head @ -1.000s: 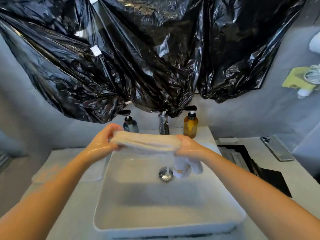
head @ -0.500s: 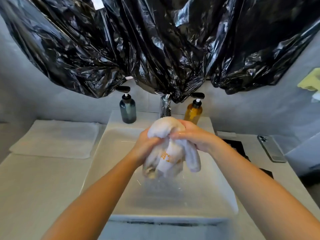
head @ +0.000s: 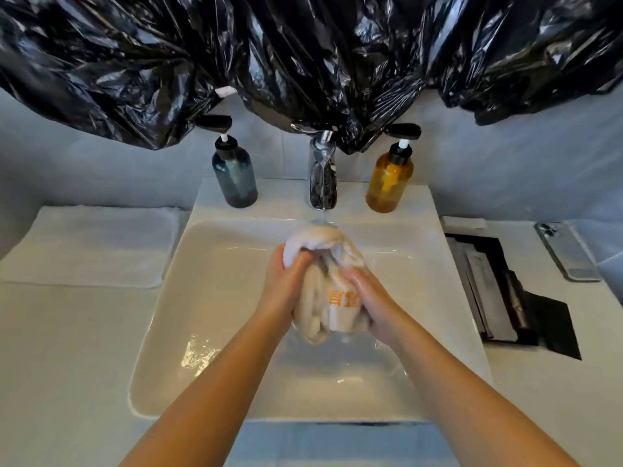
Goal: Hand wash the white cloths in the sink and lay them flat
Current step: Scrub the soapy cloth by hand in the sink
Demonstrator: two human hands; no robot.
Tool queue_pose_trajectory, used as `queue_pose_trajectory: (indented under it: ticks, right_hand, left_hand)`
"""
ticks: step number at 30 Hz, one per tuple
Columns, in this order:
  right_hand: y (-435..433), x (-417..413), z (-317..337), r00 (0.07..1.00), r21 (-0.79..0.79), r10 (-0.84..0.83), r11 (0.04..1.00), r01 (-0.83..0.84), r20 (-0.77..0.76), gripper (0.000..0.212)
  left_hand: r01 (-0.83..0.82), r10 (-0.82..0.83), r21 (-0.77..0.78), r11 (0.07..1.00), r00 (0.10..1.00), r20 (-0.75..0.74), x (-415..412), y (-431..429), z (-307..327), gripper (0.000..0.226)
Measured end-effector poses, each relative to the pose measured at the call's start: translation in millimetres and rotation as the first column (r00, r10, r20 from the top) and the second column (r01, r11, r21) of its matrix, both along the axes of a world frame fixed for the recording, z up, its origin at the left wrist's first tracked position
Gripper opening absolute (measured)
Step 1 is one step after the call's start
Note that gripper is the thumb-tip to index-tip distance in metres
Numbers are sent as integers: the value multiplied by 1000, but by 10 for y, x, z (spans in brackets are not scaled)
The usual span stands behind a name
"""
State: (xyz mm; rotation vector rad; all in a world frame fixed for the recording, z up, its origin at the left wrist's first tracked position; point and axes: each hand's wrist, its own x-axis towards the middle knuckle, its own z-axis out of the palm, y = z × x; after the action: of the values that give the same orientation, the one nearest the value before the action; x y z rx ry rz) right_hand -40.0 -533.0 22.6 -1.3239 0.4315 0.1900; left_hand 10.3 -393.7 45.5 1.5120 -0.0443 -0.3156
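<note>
A wet white cloth (head: 332,298) with orange lettering is bunched up over the white sink (head: 209,298), just under the chrome tap (head: 323,176). My left hand (head: 285,286) grips its left side, fingers curled into the folds. My right hand (head: 369,298) grips its right side. Water runs from the tap onto the top of the cloth. A second white cloth (head: 91,246) lies flat on the counter left of the sink.
A dark blue pump bottle (head: 234,173) and an amber pump bottle (head: 389,176) stand either side of the tap. Black plastic sheeting (head: 303,55) hangs above. A black tray (head: 505,291) and a phone (head: 566,251) lie on the right counter.
The cloth, stretched between both hands a second ago, has been bunched together and lowered into the basin under the tap. Both hands came close together around it.
</note>
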Motion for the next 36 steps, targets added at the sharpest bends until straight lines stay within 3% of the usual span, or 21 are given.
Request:
queue_pose_trajectory:
  ticks: [3, 7, 8, 11, 13, 14, 16, 19, 21, 24, 27, 30, 31, 33, 34, 36]
  right_hand:
    - [82, 42, -163, 999, 74, -27, 997, 29, -30, 26]
    - [132, 130, -253, 996, 57, 78, 995, -80, 37, 71]
    - [140, 176, -237, 995, 56, 94, 994, -96, 40, 68]
    - [126, 308, -313, 999, 53, 50, 997, -49, -16, 28]
    - [69, 293, -397, 995, 237, 24, 972, -1, -95, 14]
    - [26, 267, -414, 994, 344, 32, 939, 7, -105, 16]
    - [-50, 224, -411, 982, 475, 151, 876, -80, -112, 36]
    - [-62, 204, -334, 932, 628, 360, 738, -248, -54, 65]
    - [-64, 156, -362, 932, 511, 361, 809, -290, -43, 85]
    - [-12, 120, -293, 967, 124, 237, 967, -224, -95, 94]
    - [69, 285, -340, 979, -275, 194, 940, -203, -60, 81]
    - [52, 349, -275, 979, -498, 194, 844, -197, -60, 74]
    - [0, 346, -253, 976, -447, 214, 870, -208, -37, 74]
    - [-135, 285, -212, 964, -159, 263, 954, -254, 35, 78]
    - [-187, 236, -191, 952, 28, 300, 953, -302, 60, 77]
    - [-219, 168, -245, 936, 388, 351, 862, -325, 4, 81]
  left_hand:
    - [-51, 52, 21, 998, 998, -40, 49, -105, -209, 21]
    - [-80, 79, -7, 997, 993, -84, 204, -226, -373, 42]
    - [-66, 65, -4, 998, 992, -110, 233, -239, -385, 49]
    - [36, -26, 47, 998, 976, -215, 345, -214, -460, 56]
    - [100, -109, -44, 994, 954, -279, 440, -135, -505, 73]
    - [117, -158, -146, 982, 938, -309, 482, -90, -532, 78]
    - [106, -222, -340, 935, 920, -324, 539, -8, -570, 67]
    - [77, -195, -331, 941, 920, -341, 638, 13, -589, 58]
    - [22, -89, -212, 977, 946, -313, 683, -30, -592, 54]
    - [-53, 34, -58, 997, 954, -298, 753, -111, -579, 47]
    - [-57, 76, 82, 995, 965, -251, 779, -242, -500, 70]
    - [-147, 191, 238, 960, 966, -176, 746, -290, -419, 57]
    - [-126, 165, 215, 969, 971, -176, 757, -256, -404, 57]
    - [23, -22, 3, 1000, 978, -209, 788, -118, -403, 58]
    - [80, -114, -149, 986, 965, -235, 785, -45, -421, 56]
    - [96, -236, -415, 905, 924, -301, 758, 50, -473, 53]
